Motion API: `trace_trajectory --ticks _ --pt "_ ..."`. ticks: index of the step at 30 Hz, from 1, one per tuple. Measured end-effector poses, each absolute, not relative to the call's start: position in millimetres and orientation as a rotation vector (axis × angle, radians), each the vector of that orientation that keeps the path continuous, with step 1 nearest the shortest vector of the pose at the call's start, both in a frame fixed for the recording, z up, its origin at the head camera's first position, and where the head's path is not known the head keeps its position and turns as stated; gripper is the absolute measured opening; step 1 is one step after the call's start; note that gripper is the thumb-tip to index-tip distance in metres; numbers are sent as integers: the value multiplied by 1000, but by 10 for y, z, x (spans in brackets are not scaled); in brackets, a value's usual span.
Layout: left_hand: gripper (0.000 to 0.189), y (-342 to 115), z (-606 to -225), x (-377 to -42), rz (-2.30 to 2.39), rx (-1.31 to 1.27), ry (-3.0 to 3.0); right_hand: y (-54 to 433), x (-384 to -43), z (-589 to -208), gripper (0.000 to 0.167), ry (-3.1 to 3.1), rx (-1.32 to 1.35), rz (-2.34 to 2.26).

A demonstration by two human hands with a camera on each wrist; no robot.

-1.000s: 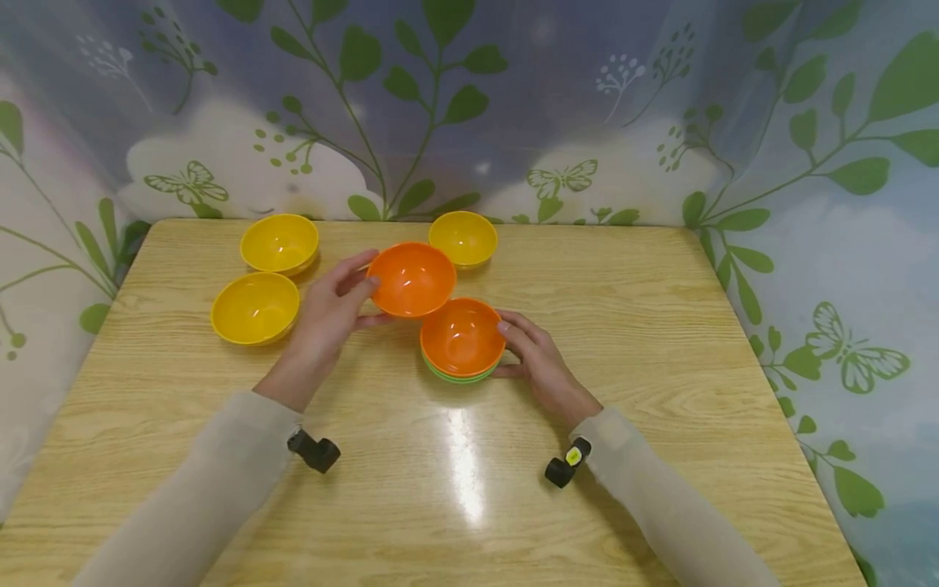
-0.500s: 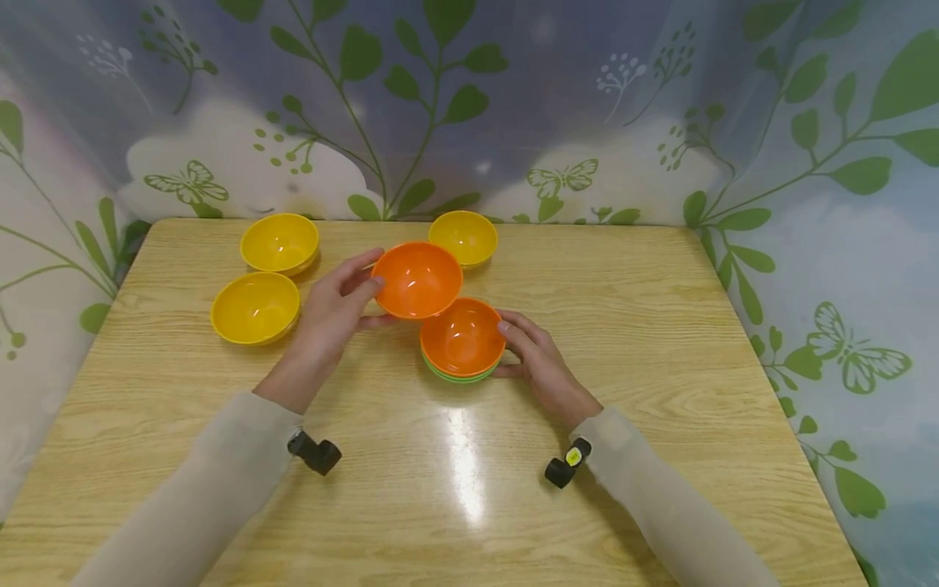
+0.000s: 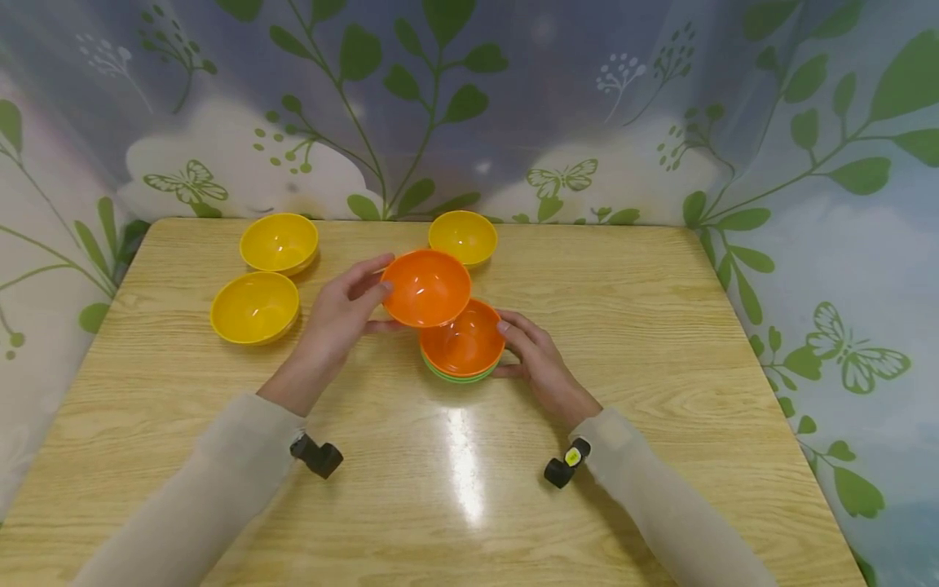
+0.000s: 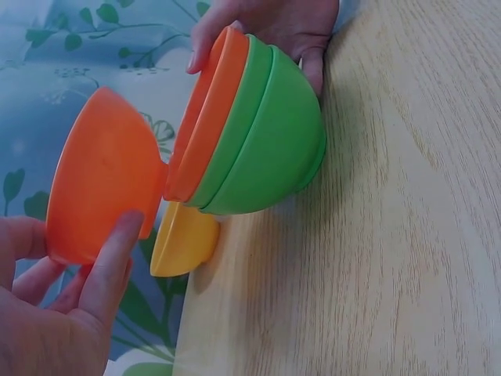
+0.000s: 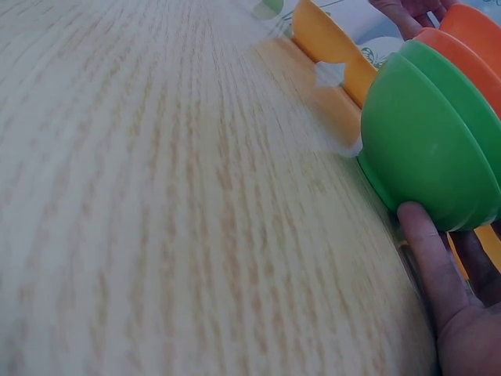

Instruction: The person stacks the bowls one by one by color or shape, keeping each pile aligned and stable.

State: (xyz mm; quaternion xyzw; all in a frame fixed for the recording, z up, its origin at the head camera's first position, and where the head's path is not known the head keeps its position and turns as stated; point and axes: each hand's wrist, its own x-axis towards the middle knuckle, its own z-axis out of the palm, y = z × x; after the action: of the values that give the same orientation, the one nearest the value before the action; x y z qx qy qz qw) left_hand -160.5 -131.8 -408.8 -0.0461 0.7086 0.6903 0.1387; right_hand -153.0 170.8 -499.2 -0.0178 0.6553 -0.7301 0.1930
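My left hand [image 3: 332,324] holds an orange bowl [image 3: 427,289] by its left side, thumb at the rim and fingers around the outside. The bowl is raised and overlaps the far left part of a nested stack. Orange [image 3: 469,349] tops that stack, with green bowls [image 4: 270,137] beneath, as the left wrist view shows. In that view the held bowl's base meets or nearly meets the stack's orange rim. My right hand [image 3: 544,363] grips the stack from the right, thumb at the rim, with a finger low against the green side in the right wrist view.
Two yellow bowls, one behind [image 3: 279,243] and one in front [image 3: 255,308], stand at the table's left. Another yellow bowl [image 3: 464,236] is at the back edge, just behind the held bowl. The wooden table [image 3: 631,326] meets a leaf-patterned curtain [image 3: 513,106].
My left hand has moved the orange bowl to the right and slightly nearer, so it now covers part of the stack's top. The right hand and the stack have stayed put.
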Motion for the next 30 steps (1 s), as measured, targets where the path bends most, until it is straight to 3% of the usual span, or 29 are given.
trace_trajectory --ticks 30 --pt "51 -1210 -4110 -1622 1900 4 2037 1717 -1523 -4983 52 1846 -53 -2030"
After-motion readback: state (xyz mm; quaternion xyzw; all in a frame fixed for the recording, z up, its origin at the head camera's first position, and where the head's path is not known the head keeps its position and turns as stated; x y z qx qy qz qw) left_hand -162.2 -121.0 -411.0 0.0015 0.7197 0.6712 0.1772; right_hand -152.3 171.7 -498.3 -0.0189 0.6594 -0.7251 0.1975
